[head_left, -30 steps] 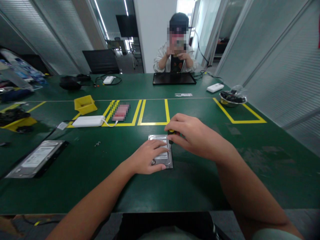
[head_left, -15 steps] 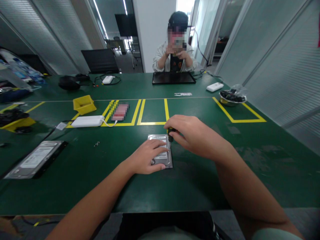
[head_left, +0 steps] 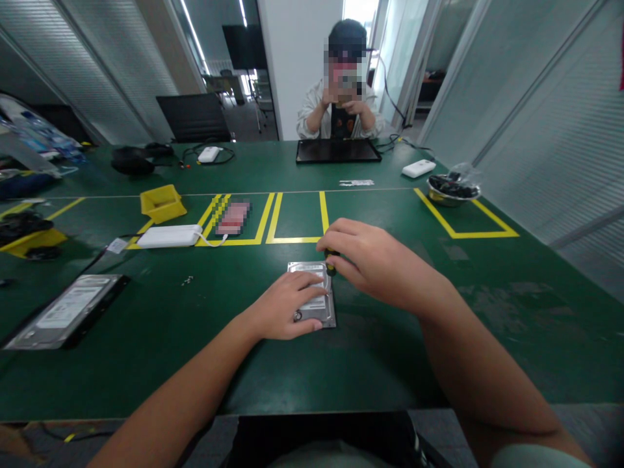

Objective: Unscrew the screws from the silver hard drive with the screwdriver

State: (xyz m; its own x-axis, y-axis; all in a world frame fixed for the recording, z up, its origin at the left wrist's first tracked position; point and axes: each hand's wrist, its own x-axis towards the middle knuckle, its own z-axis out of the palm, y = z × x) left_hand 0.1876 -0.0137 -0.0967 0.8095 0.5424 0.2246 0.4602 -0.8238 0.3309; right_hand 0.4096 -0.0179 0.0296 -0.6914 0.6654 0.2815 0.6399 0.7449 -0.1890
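A silver hard drive (head_left: 312,316) with a white label lies flat on the green table (head_left: 375,370), in front of me. Across its left part rests my left hand (head_left: 288,305), fingers spread over the label. My right hand (head_left: 363,257) is closed round a screwdriver (head_left: 331,261) with a black and yellow handle, held upright over the drive's far right corner. Its tip is hidden, so contact with a screw cannot be seen. Left of the drive lie several small screws (head_left: 187,281).
Another hard drive (head_left: 73,309) lies at the left. Beyond it are a white power bank (head_left: 169,236), a yellow bin (head_left: 163,203) and a pixelated phone (head_left: 234,218). A metal bowl (head_left: 452,195) of dark parts stands far right. Across the table sits a person (head_left: 341,97) behind a black panel (head_left: 338,151).
My right hand has shifted very slightly left and up with the screwdriver, and its grip has turned a little. My left hand and the hard drive have stayed in place.
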